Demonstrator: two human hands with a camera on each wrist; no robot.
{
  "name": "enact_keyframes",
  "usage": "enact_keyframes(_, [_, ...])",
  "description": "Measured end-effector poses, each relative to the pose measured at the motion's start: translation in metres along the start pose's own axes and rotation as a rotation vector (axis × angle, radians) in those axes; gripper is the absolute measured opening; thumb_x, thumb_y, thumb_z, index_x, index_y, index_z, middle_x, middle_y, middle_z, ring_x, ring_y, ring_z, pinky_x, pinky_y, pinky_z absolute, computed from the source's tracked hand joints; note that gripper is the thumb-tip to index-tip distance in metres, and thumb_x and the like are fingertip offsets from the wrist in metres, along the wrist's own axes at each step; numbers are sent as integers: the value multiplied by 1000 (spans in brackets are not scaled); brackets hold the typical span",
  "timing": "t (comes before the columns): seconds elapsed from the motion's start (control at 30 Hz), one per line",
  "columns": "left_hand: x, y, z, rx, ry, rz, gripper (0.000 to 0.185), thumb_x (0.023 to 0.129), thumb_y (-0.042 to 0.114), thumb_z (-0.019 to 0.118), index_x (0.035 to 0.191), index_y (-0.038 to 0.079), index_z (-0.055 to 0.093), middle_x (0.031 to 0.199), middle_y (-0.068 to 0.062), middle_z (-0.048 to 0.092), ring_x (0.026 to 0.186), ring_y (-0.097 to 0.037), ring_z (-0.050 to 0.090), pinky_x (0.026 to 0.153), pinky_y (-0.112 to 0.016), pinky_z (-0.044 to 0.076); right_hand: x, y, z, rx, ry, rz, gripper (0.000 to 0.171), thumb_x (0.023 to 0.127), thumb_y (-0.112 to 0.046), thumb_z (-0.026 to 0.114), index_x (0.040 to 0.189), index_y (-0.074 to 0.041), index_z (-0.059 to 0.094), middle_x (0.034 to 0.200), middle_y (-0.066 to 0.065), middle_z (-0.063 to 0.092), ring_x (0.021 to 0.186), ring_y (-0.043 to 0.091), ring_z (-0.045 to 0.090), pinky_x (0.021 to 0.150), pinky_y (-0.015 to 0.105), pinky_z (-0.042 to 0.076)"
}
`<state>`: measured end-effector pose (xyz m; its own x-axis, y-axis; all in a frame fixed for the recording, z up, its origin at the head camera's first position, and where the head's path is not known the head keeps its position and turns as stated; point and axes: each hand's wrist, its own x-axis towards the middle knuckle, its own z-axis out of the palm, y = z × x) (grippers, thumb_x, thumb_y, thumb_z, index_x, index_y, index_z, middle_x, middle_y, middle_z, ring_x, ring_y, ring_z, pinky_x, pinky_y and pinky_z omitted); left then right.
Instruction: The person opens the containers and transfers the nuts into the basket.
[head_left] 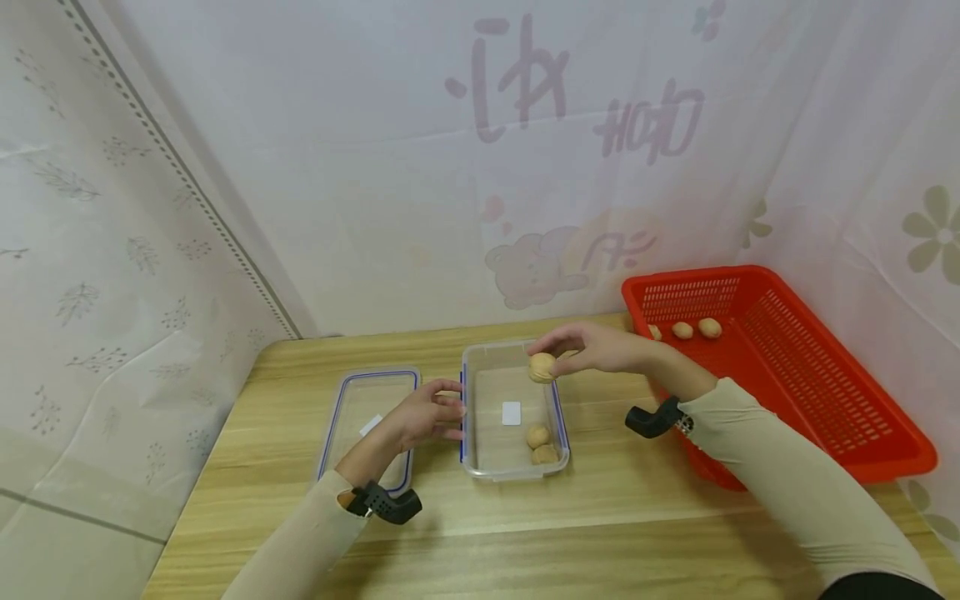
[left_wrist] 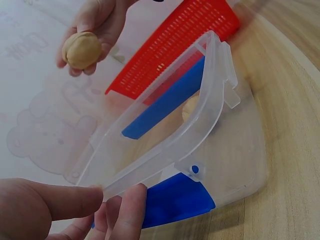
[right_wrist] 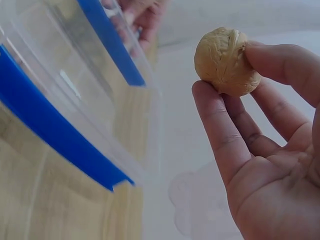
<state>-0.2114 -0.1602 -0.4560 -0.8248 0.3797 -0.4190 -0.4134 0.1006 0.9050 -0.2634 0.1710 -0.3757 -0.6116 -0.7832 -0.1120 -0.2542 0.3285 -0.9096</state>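
A walnut (right_wrist: pixel 225 62) is pinched between the thumb and fingertips of my right hand (head_left: pixel 592 347), held up over the right rim of a clear plastic food container (head_left: pixel 487 462). Two more walnuts (head_left: pixel 542 446) lie in the container's near right corner. My left hand (head_left: pixel 420 417) is at the container's left side. In the left wrist view, its thumb and fingers pinch the rim beside a blue latch (left_wrist: pixel 175 200). The clear lid (head_left: pixel 339 429) with a blue seal lies under my left wrist, partly hidden by it.
A red plastic basket (head_left: pixel 840 367) stands at the right, with several walnuts (head_left: pixel 696 329) at its far left end; my right forearm crosses its near left side. A white label (head_left: pixel 512 413) shows on the container floor. A printed curtain (head_left: pixel 375 208) hangs behind the wooden table (head_left: pixel 525 542).
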Motion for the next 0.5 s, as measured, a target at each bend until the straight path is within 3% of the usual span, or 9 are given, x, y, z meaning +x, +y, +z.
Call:
enact_keyframes(0.3, [-1,1,-1,-8,-2,-7,50,100,-9,54,146,-8,34,104,-10,52,89,-18,56,78,-35,65,-34,7,-29,83,116,54,46,99,-15,68,142,-3,57,134,13,63,119,24,61,102,32,54])
enact_keyframes(0.4, [-1,1,-1,-5,-7,-2,50,100,-9,54,146,-8,34,104,-10,52,89,-18,56,78,-35,65,-46,13,-38,69,175,69,45,98,-15,69,141,-4,58,135,13,63,119,22,61,100,25,53])
enact_keyframes(0.43, [-1,0,-1,-3,-8,-1,50,100,-9,54,146,-8,34,104,-10,52,89,-18,56,78,-35,65,-50,16,-41,59,193,75,45,98,-15,70,140,-4,59,134,13,64,119,21,61,90,22,56])
enact_keyframes(0.5, [-1,0,-1,0,-8,0,50,100,-9,55,146,-8,34,104,-10,52,89,-18,57,78,-35,65,-57,21,-46,47,227,94,45,97,-16,71,140,-6,60,136,13,63,119,22,60,87,19,56])
